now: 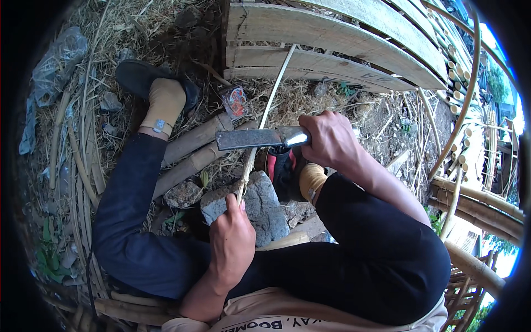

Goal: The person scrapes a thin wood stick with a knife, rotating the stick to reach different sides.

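You sat low on the ground with both knees bent, dark trousers and tan socks in dark shoes, and your hands worked between your legs. Your left hand (231, 239) was closed around the lower end of a thin, pale bamboo strip (269, 103), holding it against the grey stone (264, 207) that lay just in front of you. The strip ran up and away from that hand, slanting toward the weathered wooden planks (310, 33) at the top of the view. Your right hand (329, 139) was clenched around the handle of a broad, flat-bladed cleaver (251, 138), and the blade lay crosswise, pointing to your left and crossing the strip above the stone; whether its edge was biting into the strip could not be told. Thick bamboo poles (191, 155) lay on the ground under your left leg, beside a smaller rock (182, 195). A crumpled snack wrapper (235, 102) sat in the dry straw near the planks, and more bamboo poles were stacked off to your right (475, 193).
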Available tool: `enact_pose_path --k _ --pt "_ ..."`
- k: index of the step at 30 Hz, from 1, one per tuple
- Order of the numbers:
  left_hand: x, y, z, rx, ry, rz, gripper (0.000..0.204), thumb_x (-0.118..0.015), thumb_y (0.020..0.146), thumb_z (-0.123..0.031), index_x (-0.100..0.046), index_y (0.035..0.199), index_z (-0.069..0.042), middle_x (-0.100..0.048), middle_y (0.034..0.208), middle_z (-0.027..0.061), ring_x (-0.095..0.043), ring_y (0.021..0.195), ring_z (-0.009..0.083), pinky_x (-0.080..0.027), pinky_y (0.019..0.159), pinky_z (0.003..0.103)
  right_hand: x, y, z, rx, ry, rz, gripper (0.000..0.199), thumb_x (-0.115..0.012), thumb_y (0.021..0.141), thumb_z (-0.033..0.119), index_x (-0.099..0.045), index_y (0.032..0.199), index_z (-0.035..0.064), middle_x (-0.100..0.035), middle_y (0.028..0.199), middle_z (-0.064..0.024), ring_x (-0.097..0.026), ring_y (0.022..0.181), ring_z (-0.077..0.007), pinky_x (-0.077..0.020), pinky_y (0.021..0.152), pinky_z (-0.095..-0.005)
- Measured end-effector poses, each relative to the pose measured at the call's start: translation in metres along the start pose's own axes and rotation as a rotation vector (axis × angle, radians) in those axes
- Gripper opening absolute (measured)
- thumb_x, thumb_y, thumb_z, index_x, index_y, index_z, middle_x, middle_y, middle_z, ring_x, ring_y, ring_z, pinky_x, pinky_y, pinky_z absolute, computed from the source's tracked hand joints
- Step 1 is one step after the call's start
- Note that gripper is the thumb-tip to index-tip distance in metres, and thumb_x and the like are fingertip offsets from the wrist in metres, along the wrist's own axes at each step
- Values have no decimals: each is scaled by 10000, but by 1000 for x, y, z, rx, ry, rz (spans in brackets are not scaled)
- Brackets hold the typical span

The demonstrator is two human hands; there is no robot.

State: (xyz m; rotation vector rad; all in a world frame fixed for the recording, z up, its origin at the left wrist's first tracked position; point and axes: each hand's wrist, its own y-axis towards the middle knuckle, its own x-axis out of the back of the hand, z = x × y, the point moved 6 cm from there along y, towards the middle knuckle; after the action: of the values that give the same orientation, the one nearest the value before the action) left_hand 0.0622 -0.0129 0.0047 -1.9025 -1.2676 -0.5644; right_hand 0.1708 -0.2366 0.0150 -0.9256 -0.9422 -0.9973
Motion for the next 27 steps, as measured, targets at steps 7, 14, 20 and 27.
enact_pose_path --k 7,14,20,27 --pt "1 0 2 45 34 29 255 -530 1011 -93 -516 1200 78 -631 670 260 -657 638 444 -505 555 516 -1 2 -5 -10 -11 -37 161 -662 620 152 -624 718 29 -624 631 -200 -653 650 -416 -525 632 -492" --pt "3 -3 3 67 -34 1 205 -475 1052 -144 -543 1127 34 -613 711 292 -623 699 496 -435 575 563 6 7 -24 -169 -56 -18 142 -637 654 127 -659 750 25 -631 647 -218 -658 659 -418 -529 645 -503" --pt "2 -2 -1 0 -2 17 140 -532 1007 -89 -524 1081 30 -621 643 241 -650 620 441 -500 553 517 15 10 -73 -197 -10 -148 174 -648 782 154 -680 822 -13 -648 684 -237 -660 662 -426 -520 672 -494" --pt "2 0 5 -6 -105 -11 167 -518 1017 -101 -542 1076 54 -614 645 254 -647 627 447 -478 545 520 8 -1 -35 -2 251 -46 248 -699 828 238 -621 806 4 -623 617 -167 -648 545 -326 -510 571 -420"
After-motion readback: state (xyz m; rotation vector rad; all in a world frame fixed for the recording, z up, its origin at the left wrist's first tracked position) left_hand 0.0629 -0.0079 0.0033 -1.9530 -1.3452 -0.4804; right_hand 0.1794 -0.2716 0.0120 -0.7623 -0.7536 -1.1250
